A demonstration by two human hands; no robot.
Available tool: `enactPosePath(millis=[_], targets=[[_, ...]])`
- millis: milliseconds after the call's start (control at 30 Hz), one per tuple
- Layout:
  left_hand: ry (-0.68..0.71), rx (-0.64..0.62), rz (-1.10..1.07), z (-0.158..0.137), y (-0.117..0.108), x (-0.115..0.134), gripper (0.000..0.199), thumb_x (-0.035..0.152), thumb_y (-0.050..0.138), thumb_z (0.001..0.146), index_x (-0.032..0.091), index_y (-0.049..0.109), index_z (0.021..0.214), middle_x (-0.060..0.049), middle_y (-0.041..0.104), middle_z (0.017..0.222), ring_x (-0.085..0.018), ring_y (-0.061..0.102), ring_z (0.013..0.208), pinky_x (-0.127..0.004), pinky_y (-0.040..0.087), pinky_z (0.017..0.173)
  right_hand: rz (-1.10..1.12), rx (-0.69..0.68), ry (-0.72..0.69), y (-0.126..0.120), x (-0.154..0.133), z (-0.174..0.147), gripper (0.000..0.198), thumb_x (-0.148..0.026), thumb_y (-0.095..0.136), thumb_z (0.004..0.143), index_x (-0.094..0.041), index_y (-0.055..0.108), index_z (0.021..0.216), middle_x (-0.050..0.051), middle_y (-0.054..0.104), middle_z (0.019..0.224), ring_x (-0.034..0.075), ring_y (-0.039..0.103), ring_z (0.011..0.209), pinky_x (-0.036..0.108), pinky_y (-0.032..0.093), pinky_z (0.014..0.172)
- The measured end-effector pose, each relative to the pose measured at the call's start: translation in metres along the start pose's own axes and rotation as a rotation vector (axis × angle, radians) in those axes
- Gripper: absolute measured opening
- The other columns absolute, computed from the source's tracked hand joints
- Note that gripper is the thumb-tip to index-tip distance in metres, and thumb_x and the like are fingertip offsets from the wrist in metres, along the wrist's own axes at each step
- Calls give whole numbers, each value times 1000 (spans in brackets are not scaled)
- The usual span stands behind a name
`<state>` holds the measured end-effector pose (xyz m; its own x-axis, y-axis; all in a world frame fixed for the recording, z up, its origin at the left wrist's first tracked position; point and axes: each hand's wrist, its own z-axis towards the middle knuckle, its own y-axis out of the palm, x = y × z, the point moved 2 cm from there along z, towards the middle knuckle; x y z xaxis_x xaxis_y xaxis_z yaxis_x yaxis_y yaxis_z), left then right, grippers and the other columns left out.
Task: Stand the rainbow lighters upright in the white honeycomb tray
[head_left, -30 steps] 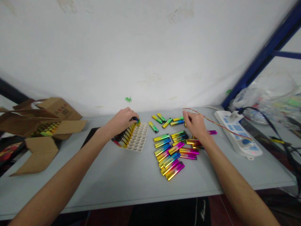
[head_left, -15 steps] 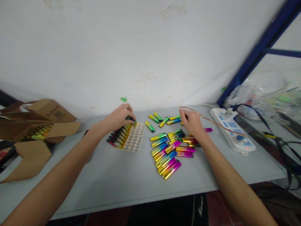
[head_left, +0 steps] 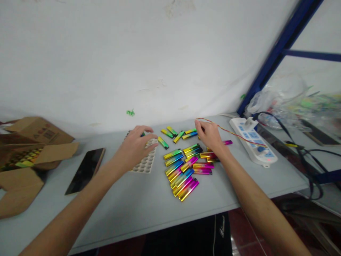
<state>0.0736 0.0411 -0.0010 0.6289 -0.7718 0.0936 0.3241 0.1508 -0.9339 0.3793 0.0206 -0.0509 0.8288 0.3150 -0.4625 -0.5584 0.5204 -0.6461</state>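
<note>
My left hand (head_left: 138, 147) reaches over a white tray with round holes (head_left: 145, 167), its fingers spread and nothing seen between them. Most of the black-topped lighters standing in that tray are hidden behind the hand. Just right of its fingertips lies a yellow-green lighter (head_left: 163, 143). My right hand (head_left: 209, 134) is closed at the end of a thin red-and-yellow wire (head_left: 234, 132), which appears pinched in the fingers. Below and left of it, shiny lighters (head_left: 182, 174) in yellow, blue, green and pink lie in a loose pile on the grey table (head_left: 128, 213).
A dark phone (head_left: 86, 169) lies left of the tray. Beyond it stands an open cardboard box (head_left: 44, 131) with lighters inside. On the right are a white power strip (head_left: 253, 142) with plugs, black cables (head_left: 301, 149), plastic bags (head_left: 269, 106) and a blue frame post (head_left: 279, 53).
My left hand has opened and moved from the tray's lighter row towards the loose lighters. The right hand stays at the wire. The view has shifted, showing the whole phone.
</note>
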Motion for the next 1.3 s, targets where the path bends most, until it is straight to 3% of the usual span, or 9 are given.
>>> enactPosePath(millis=[133, 233, 433, 600, 767, 967, 1100, 1200, 1300], targets=[[34, -151, -47, -8, 35, 56, 21, 31, 58, 103, 19, 75, 104, -10, 72, 106, -28, 64, 110, -48, 48, 102, 2, -1, 6, 1, -1, 0, 56, -58, 24, 109, -25, 34, 64, 1, 50, 55, 16, 43, 54, 35, 26, 63], [5, -245, -40, -7, 56, 71, 21, 33, 59, 103, 17, 73, 106, -11, 72, 106, -30, 65, 108, -48, 49, 99, 1, -1, 9, 1, -2, 0, 56, -58, 24, 109, -26, 35, 64, 1, 48, 54, 16, 43, 53, 35, 27, 63], [-55, -312, -91, -1, 69, 67, 26, 33, 56, 104, 17, 70, 118, -12, 71, 112, -30, 66, 108, -44, 50, 96, 8, -11, 17, 2, -1, -1, 57, -58, 25, 109, -26, 36, 64, 1, 49, 54, 16, 44, 53, 35, 27, 62], [-58, -266, -254, 2, 76, 61, 22, 31, 55, 104, 18, 69, 114, -11, 66, 110, -28, 66, 107, -43, 51, 96, 3, -20, 14, 3, 1, -3, 55, -56, 27, 109, -26, 36, 65, 1, 50, 55, 16, 44, 53, 35, 27, 62], [-187, -41, -576, 0, 64, 57, 15, 31, 50, 105, 21, 59, 112, -8, 67, 106, -24, 66, 99, -39, 51, 89, -31, -3, 3, 2, 4, -3, 55, -53, 29, 110, -25, 38, 63, 1, 51, 55, 16, 42, 53, 35, 27, 62], [-418, -49, -1218, -8, 66, 53, 22, 44, 55, 102, 25, 48, 112, 7, 50, 69, -13, 46, 59, -26, 38, 60, -43, 1, -8, 3, 5, -4, 54, -51, 31, 110, -25, 36, 63, 0, 48, 54, 15, 40, 52, 35, 25, 61], [-630, -151, -1637, -8, 73, 54, 37, 59, 57, 90, 23, 51, 95, 9, 34, 61, -9, 25, 48, -22, 18, 46, -49, -8, 3, 3, 4, -4, 55, -53, 33, 109, -25, 36, 62, 0, 48, 53, 15, 39, 51, 35, 24, 60], [-719, -192, -1674, -7, 69, 54, 54, 71, 45, 89, 21, 48, 69, 8, 27, 56, -9, 18, 47, -23, 13, 44, -52, -2, -1, 2, 4, -4, 57, -56, 31, 109, -25, 36, 62, 0, 47, 52, 15, 38, 51, 35, 24, 59], [-714, -150, -1674, -7, 66, 54, 54, 65, 45, 90, 22, 40, 57, 8, 22, 53, -8, 15, 46, -23, 12, 45, -55, -3, -8, 2, 3, -4, 58, -58, 30, 108, -25, 35, 61, 0, 45, 51, 15, 38, 50, 35, 24, 58]])
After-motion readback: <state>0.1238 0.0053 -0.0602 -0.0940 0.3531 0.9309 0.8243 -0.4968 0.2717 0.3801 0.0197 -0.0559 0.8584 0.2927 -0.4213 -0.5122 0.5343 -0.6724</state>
